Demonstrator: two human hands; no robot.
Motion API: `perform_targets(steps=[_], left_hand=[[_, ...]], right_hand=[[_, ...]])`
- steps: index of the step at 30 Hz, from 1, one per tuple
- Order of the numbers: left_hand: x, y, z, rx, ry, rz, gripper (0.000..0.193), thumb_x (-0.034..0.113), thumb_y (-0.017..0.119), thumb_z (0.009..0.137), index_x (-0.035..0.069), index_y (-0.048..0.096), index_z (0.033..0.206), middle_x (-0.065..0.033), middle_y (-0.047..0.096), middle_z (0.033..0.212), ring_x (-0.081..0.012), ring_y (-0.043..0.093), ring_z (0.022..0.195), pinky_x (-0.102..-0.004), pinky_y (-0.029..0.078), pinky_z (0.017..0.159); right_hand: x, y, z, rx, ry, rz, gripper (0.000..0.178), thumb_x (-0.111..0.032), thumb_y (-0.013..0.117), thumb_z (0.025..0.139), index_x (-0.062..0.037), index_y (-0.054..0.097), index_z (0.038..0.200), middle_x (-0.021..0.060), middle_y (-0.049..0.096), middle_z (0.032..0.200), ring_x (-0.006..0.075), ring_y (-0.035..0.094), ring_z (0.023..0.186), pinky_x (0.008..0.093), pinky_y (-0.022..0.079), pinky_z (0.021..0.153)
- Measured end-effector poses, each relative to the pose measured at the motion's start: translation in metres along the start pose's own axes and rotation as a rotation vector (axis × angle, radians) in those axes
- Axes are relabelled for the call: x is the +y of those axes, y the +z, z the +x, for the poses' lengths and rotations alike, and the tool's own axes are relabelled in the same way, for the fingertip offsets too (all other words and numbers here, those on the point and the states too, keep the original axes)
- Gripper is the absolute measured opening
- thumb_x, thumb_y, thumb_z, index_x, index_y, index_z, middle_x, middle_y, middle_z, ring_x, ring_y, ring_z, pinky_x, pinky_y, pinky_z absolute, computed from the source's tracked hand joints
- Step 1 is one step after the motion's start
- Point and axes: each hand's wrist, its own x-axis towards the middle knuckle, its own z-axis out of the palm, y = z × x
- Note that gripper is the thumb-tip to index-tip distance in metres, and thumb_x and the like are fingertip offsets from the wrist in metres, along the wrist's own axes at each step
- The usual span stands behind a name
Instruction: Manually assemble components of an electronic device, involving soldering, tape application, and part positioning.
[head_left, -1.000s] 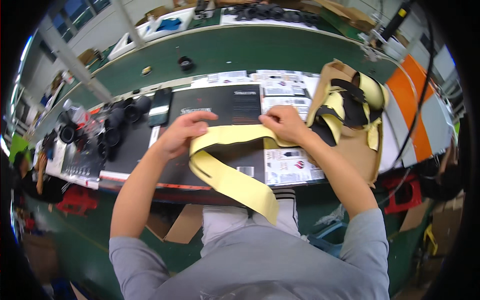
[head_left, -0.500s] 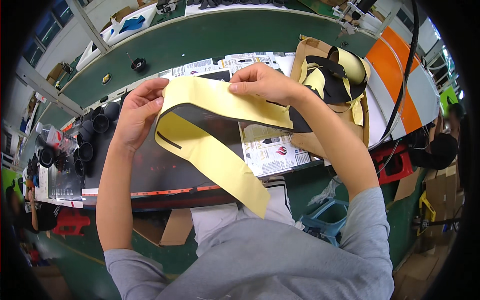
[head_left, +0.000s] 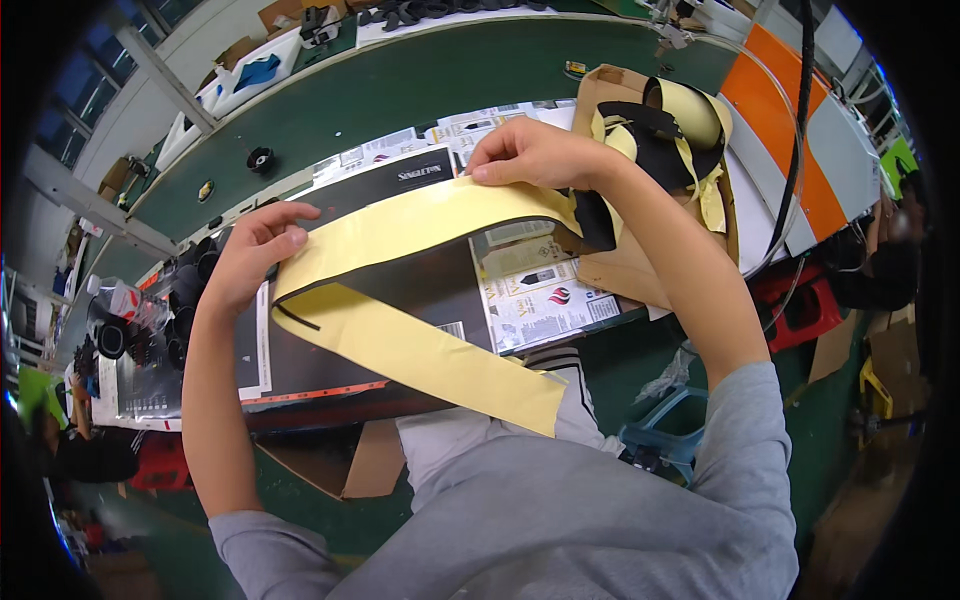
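A long yellow strip (head_left: 400,225) with a thin black edge stretches between my hands and folds back at its left end. Its lower length hangs slanting down to the right, over the table's front edge toward my lap. My left hand (head_left: 250,258) holds the strip loosely by the fold, thumb against its edge and index finger partly extended. On the upper edge, my right hand (head_left: 530,158) pinches the strip between thumb and fingers. Beneath my right wrist the strip's far end bends down, with a black piece (head_left: 596,220) beside it.
A cardboard box (head_left: 597,85) at the right holds curled yellow and black offcuts. Black cups (head_left: 182,290) and a clear bottle (head_left: 118,298) stand at the left. Printed sheets (head_left: 545,290) cover the table; an orange and grey panel (head_left: 775,100) rises beyond the box.
My left hand has moved left and down, its grip looser. The upper stretch of strip between my hands is longer and flatter, and its hanging end has shifted right.
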Motion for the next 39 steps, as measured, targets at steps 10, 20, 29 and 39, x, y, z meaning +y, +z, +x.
perform_targets(steps=[10,20,29,39], left_hand=[[-0.011,0.003,-0.018,-0.042,0.019,-0.086,0.063,0.04,0.075,0.077,0.002,0.058,0.124,-0.0038,0.063,0.102,-0.0117,0.057,0.097,-0.0249,0.043,0.09],[-0.022,0.031,-0.026,-0.083,0.053,-0.159,0.078,0.01,0.079,0.067,0.005,0.048,0.138,-0.0084,0.056,0.12,-0.0214,0.053,0.114,-0.0334,0.042,0.099],[-0.026,0.04,-0.032,0.222,0.329,0.584,0.064,0.009,0.08,0.061,0.008,0.061,0.122,-0.0094,0.057,0.122,-0.0252,0.055,0.113,-0.0352,0.042,0.098],[-0.042,0.046,-0.03,0.285,0.417,0.67,0.06,0.003,0.077,0.06,0.008,0.063,0.118,-0.0121,0.055,0.126,-0.0296,0.056,0.112,-0.037,0.046,0.096]], right_hand=[[0.012,0.005,0.007,0.045,0.044,0.169,0.017,-0.015,0.064,0.091,0.0011,0.069,0.095,0.0004,0.065,0.085,0.0066,0.057,0.076,0.0209,0.046,0.072],[0.024,0.004,0.01,0.019,0.068,0.211,0.018,-0.016,0.065,0.092,0.0001,0.069,0.099,0.0006,0.066,0.088,0.007,0.057,0.077,0.0219,0.047,0.073],[0.023,0.016,0.009,-0.024,0.081,-0.062,0.031,-0.024,0.075,0.084,0.0,0.069,0.102,-0.0034,0.057,0.073,0.0056,0.05,0.069,0.0221,0.04,0.065],[0.03,0.014,0.009,-0.047,0.056,-0.012,0.025,-0.022,0.071,0.087,0.0004,0.068,0.098,-0.0045,0.057,0.073,0.0045,0.049,0.069,0.0222,0.041,0.065]])
